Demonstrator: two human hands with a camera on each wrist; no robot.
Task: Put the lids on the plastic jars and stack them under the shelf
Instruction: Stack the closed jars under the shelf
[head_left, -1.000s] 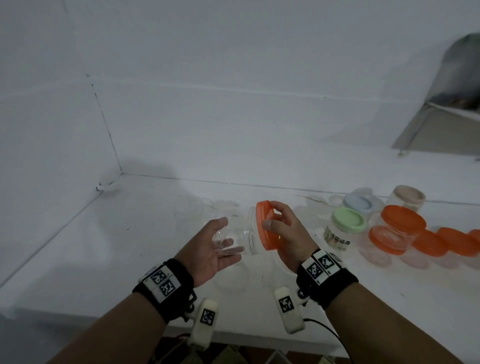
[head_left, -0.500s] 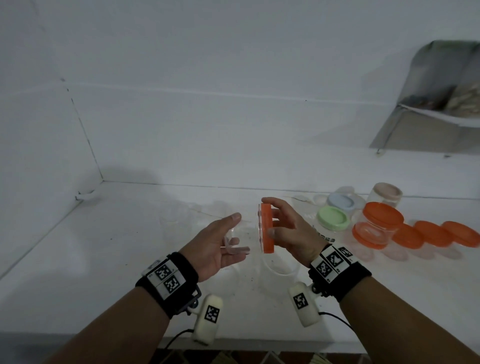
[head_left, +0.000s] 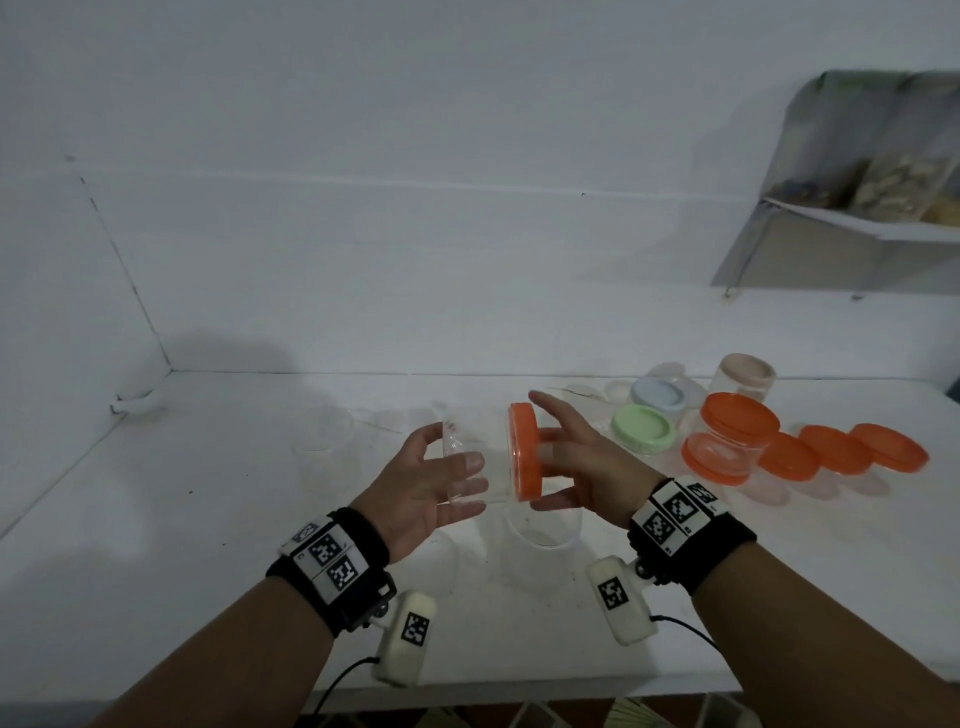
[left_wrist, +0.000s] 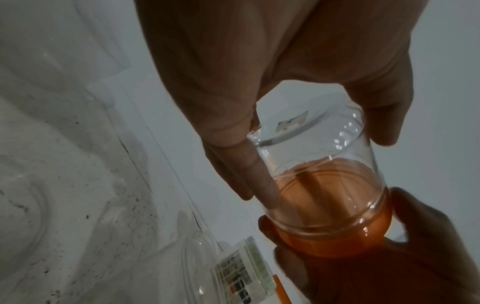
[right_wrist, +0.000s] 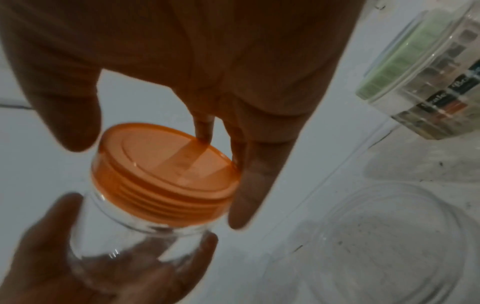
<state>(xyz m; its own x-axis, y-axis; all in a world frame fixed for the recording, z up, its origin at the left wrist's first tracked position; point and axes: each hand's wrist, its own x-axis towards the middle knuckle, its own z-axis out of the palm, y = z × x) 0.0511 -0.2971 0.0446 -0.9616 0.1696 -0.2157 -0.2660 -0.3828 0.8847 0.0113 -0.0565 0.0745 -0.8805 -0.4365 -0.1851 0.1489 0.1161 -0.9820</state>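
Note:
A clear plastic jar (head_left: 488, 470) lies on its side in the air over the white counter (head_left: 208, 519). My left hand (head_left: 457, 467) cups its base, thumb above and fingers below (left_wrist: 259, 181). An orange lid (head_left: 524, 452) sits on the jar's mouth, seen edge-on. My right hand (head_left: 540, 452) grips the lid's rim with thumb and fingers (right_wrist: 254, 185). The right wrist view shows the lid (right_wrist: 166, 164) seated over the threads of the jar (right_wrist: 124, 236). A metal shelf (head_left: 857, 228) hangs on the wall at the far right.
A lidless clear jar (head_left: 543, 530) stands just below my hands, another (head_left: 322, 431) to the left. At the right stand a green-lidded jar (head_left: 642, 428), stacked orange-lidded jars (head_left: 737, 421), a row of orange lids (head_left: 836, 447), a blue lid (head_left: 657, 395) and a beige-lidded jar (head_left: 743, 374).
My right hand has shifted its hold round the lid, index finger now stretched over the top rim. The jar and lid stay between both hands. The view has swung right, showing more shelf.

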